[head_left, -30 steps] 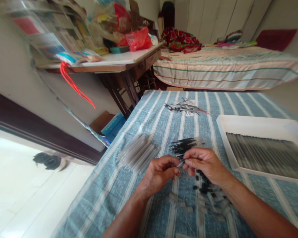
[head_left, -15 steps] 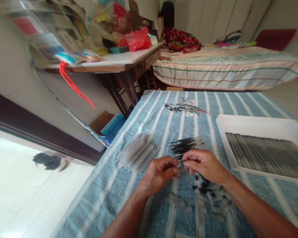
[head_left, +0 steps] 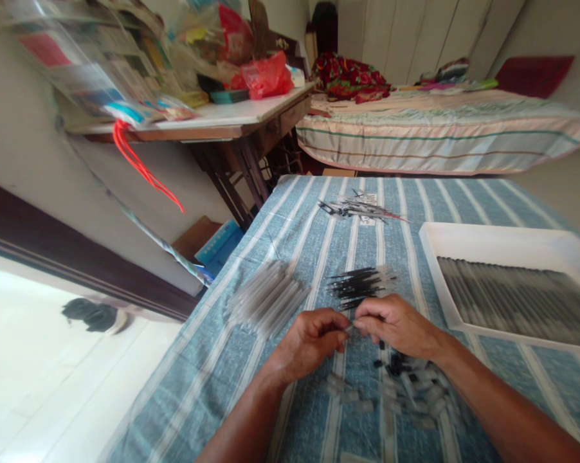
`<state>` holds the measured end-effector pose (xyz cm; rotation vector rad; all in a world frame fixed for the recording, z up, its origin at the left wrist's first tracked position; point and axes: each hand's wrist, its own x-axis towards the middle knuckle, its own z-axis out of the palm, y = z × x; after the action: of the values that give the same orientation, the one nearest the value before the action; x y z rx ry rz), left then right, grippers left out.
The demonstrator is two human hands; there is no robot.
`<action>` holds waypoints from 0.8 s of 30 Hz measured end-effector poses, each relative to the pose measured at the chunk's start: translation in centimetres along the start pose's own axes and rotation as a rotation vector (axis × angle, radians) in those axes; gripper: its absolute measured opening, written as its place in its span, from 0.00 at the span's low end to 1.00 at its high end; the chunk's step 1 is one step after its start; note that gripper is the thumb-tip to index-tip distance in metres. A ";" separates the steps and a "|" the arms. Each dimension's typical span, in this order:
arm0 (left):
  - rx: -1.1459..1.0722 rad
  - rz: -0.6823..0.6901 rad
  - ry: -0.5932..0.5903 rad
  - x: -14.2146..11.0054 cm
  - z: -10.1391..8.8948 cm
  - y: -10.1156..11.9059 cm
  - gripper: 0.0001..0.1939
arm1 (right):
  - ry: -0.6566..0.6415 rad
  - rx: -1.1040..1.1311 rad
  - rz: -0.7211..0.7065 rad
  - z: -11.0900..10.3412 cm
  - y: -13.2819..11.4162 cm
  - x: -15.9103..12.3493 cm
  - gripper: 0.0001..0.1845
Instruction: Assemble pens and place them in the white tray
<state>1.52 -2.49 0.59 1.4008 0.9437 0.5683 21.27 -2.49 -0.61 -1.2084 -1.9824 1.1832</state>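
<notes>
The bench (head_left: 208, 379) was covered by a striped cloth (head_left: 299, 222). On its right, a white tray (head_left: 502, 241) was lined with dark rods (head_left: 507, 299). By the left hand (head_left: 309, 341) and right hand (head_left: 398, 328), just in front of black sticks (head_left: 360, 284), a small blurred piece (head_left: 350, 326) was pinched above the cloth.

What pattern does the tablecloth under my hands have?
The tablecloth is blue with white stripes, clearest in the head view.

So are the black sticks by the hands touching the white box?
Apart: the head view shows striped cloth between the black sticks and the white box.
</notes>
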 end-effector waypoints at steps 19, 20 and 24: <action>0.196 -0.022 0.030 0.7 -0.6 0.7 0.08 | 0.092 -0.124 -0.114 -0.3 0.0 1.1 0.18; 0.204 -0.019 0.047 0.7 -0.5 0.6 0.08 | 0.093 -0.157 -0.116 -0.4 0.0 1.2 0.20; 0.212 -0.019 0.098 0.8 -0.3 0.3 0.08 | 0.113 -0.196 -0.080 -0.4 -0.1 1.2 0.22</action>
<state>1.75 -1.65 0.71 1.5620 1.1205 0.5377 20.97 -1.25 -0.38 -1.2485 -2.0781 0.8784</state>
